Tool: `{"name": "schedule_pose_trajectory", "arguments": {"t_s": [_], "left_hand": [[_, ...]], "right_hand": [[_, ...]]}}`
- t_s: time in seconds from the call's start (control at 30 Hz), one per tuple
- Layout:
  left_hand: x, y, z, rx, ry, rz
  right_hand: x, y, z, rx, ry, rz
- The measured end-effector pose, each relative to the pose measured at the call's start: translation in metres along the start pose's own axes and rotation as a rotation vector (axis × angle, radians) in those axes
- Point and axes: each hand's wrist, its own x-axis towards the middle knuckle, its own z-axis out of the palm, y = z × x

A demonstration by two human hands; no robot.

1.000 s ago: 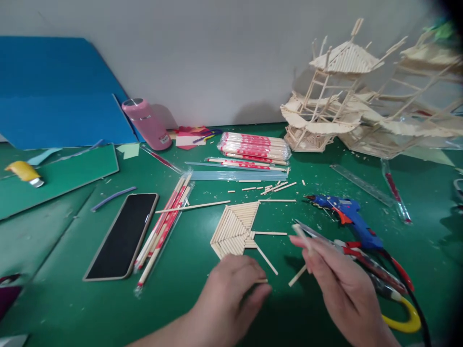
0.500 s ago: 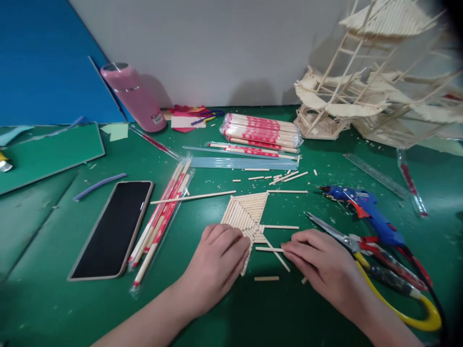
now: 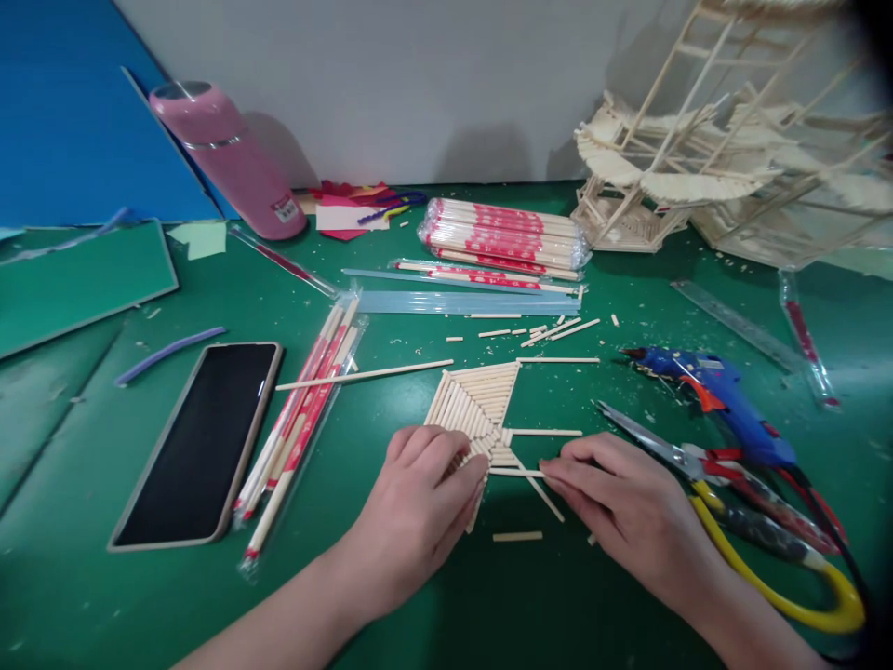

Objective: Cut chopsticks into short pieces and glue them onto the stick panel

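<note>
At the far left of the green worktop (image 3: pixel 446 605) we see a blue board (image 3: pixel 62 112) leaning against the back wall, with a green cutting mat (image 3: pixel 76 284) below it, along the left edge. A pink bottle (image 3: pixel 227 158) lies tilted near the rear edge. A phone (image 3: pixel 195 442) lies face up in the left half; wrapped chopsticks (image 3: pixel 299 423) lie just beside its right edge. The strip between the phone and the front edge is bare green surface.

Our left hand (image 3: pixel 419 507) rests flat on the lower left corner of the fan-shaped stick panel (image 3: pixel 481 400), fingers together and pressing down, not closed around anything. The panel lies flat near the centre of the worktop, slightly forward of the middle. Our right hand (image 3: pixel 620 512) lies just right of it; its fingertips pinch a thin stick (image 3: pixel 516 473) that touches the panel's lower right edge. A short stick piece (image 3: pixel 517 536) lies loose between the two hands, toward the front edge.

Behind the panel lie loose offcuts (image 3: pixel 551 330), clear glue rods (image 3: pixel 467 302) and a bundled chopstick pack (image 3: pixel 506 237). Right of the right hand, scissors (image 3: pixel 732 502) and a blue glue gun (image 3: pixel 718 400) lie close together, so there is little free surface there. A clear ruler (image 3: pixel 732 321) and a stick-built tower model (image 3: pixel 704 158) occupy the rear right corner.
</note>
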Motion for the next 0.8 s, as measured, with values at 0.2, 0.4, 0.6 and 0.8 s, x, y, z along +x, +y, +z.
{"name": "schedule_pose_trajectory", "arguments": {"t_s": [0.2, 0.4, 0.6, 0.8], "left_hand": [[-0.0013, -0.0010, 0.0006, 0.004, 0.003, 0.008], [-0.0011, 0.0002, 0.0003, 0.012, -0.003, -0.003], [-0.0008, -0.0003, 0.0011, 0.005, 0.003, 0.003], [0.0003, -0.0007, 0.0020, 0.011, 0.011, 0.003]], "right_hand": [[-0.0003, 0.0018, 0.0009, -0.007, 0.002, -0.005], [-0.0003, 0.0020, 0.0009, 0.013, -0.015, 0.006], [0.0000, 0.0020, 0.0023, 0.023, -0.006, 0.013], [-0.0008, 0.0028, 0.0029, 0.026, -0.016, 0.036]]}}
